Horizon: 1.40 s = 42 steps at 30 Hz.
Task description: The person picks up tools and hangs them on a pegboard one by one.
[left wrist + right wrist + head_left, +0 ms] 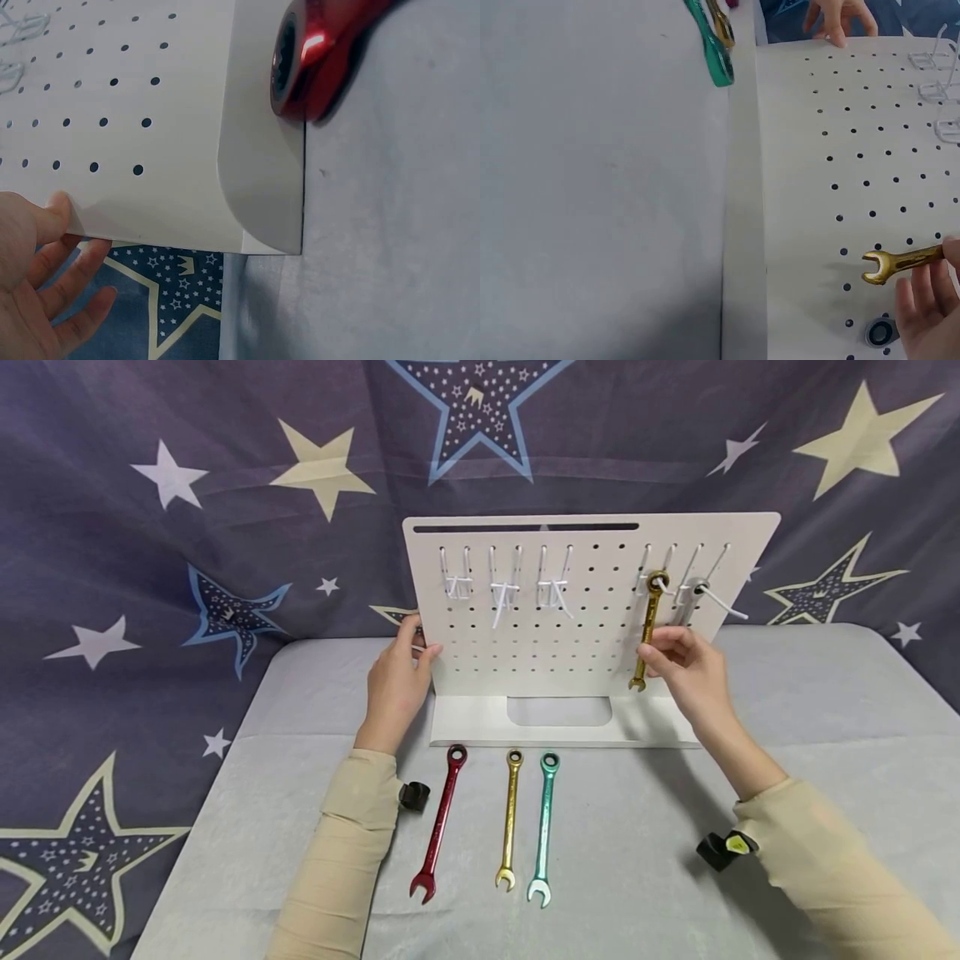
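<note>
A white pegboard (525,643) stands upright on its base. At its left edge my left hand (397,681) grips the board, thumb on the front face and fingers behind, as the left wrist view also shows. My right hand (686,672) pinches the shank of a dark gold combination wrench (649,622), its open end (881,266) pointing down. The wrench's ring end is at a white hook (663,585), whose tip shows through the ring. Just right of it, a silver wrench (690,602) hangs on another hook, partly hidden by its neighbours.
On the grey-covered table (622,877), a red wrench (441,822), a smaller gold wrench (511,818) and a green wrench (545,827) lie in front of the base. Three bare white hooks (504,589) project from the board's left half. A star-patterned cloth (225,527) hangs behind.
</note>
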### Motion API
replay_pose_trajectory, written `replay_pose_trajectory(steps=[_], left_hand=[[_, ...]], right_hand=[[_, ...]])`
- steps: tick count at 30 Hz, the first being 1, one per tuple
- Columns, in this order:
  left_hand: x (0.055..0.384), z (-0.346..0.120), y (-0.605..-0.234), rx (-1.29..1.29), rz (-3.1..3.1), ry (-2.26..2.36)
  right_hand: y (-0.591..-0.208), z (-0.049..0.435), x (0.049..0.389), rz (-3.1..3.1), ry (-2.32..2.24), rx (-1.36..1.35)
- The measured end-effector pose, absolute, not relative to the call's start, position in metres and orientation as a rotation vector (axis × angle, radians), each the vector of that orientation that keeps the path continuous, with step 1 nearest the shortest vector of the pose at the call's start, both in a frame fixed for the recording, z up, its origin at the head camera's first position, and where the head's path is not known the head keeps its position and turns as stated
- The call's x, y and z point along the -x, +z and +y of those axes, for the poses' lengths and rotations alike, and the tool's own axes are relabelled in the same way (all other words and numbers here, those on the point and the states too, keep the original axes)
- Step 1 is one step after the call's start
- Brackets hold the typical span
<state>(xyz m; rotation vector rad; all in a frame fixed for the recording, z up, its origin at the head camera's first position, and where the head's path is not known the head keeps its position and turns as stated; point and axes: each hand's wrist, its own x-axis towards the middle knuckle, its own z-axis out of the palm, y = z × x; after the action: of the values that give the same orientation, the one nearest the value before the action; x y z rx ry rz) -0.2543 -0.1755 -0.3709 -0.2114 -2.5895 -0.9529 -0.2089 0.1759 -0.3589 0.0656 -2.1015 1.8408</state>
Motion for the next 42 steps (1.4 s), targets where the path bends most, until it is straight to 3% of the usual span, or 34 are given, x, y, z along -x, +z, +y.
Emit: replay_pose_trajectory(steps=[18,42], left_hand=[[0.254,-0.176,-0.370,0.197,-2.604,-0.954],[0.253,-0.174,-0.370,0.188,-2.612,-0.950]], right_hand=[[-0.367,0.192,0.206,-2.257,1.514,-0.212],[-0.384,0.253,0.199,-2.100,1.711,-0.013]])
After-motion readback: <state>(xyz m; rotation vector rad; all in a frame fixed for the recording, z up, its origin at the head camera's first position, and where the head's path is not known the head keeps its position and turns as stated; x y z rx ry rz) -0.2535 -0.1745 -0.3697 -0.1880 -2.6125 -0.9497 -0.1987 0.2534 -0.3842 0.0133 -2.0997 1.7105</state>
